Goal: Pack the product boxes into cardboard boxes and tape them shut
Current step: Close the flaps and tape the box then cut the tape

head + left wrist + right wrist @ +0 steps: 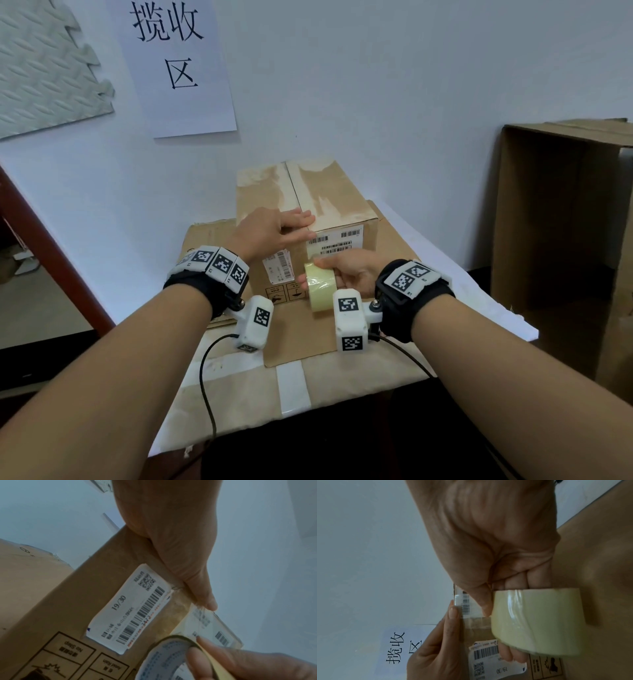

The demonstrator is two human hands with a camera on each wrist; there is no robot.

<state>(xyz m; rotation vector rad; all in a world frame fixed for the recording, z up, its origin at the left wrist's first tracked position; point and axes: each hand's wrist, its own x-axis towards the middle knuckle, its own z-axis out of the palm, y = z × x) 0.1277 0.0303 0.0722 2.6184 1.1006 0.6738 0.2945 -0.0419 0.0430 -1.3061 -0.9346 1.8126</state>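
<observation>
- Closed cardboard box (308, 219) stands at table centre on a flat cardboard sheet (387, 240), blocking passage toward 12 o'clock.
- Left hand (270, 229) rests on the box's near top edge; right hand (346, 274) with tape roll (320, 286) sits against its front face, filling the near-side gap.
- Open room on the sheet at 3 o'clock of the box.
- Tall open carton (561, 219) stands on the floor at 3 o'clock, well apart from the table.
- Wall (376, 85) close behind the box.

Closed brown cardboard box (318, 219) with barcode labels, standing on flattened cardboard (387, 246) near its far edge, pale yellow tape roll (320, 286) against its front face
</observation>
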